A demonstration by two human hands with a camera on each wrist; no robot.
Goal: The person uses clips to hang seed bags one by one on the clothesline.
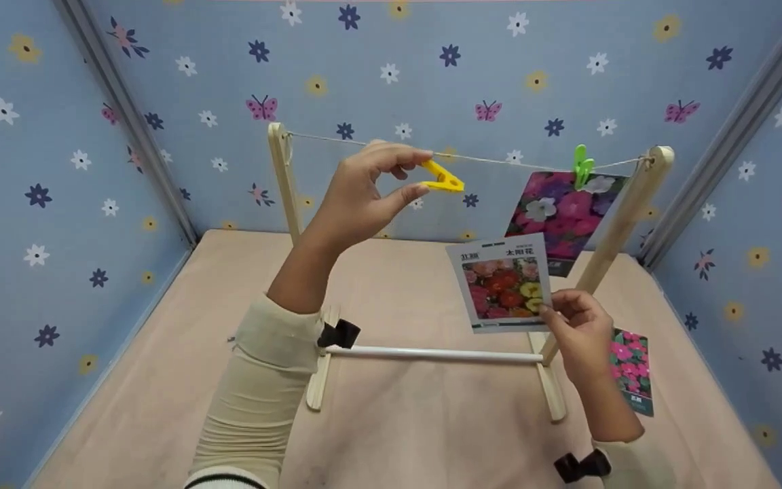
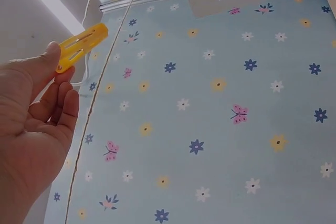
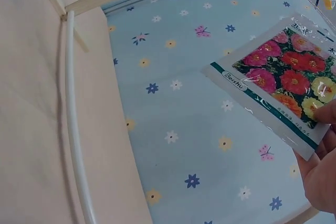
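My left hand [image 1: 364, 193] pinches a yellow clothespin [image 1: 455, 183] between thumb and fingertips, close by the string [image 1: 493, 161]. In the left wrist view, the slotted side of the clothespin [image 2: 100, 31] shows beside the string. Lower and to the right, my right hand [image 1: 581, 333] holds a seed packet [image 1: 499, 292] by its lower right corner, thumb on the front. Red, pink and yellow flowers are printed on the packet [image 3: 294, 82], which tilts slightly. Behind it, another flower packet [image 1: 567, 210] hangs from the string by a green clothespin [image 1: 582, 170].
A wooden stand carries the string between its left post [image 1: 286, 183] and right post [image 1: 625, 217]. Low down, a white rod [image 1: 432, 354] joins its feet. One more pink-flower packet [image 1: 635, 373] lies on the table [image 1: 418, 435] behind my right wrist. Flower-patterned walls [image 1: 391, 41] enclose the table.
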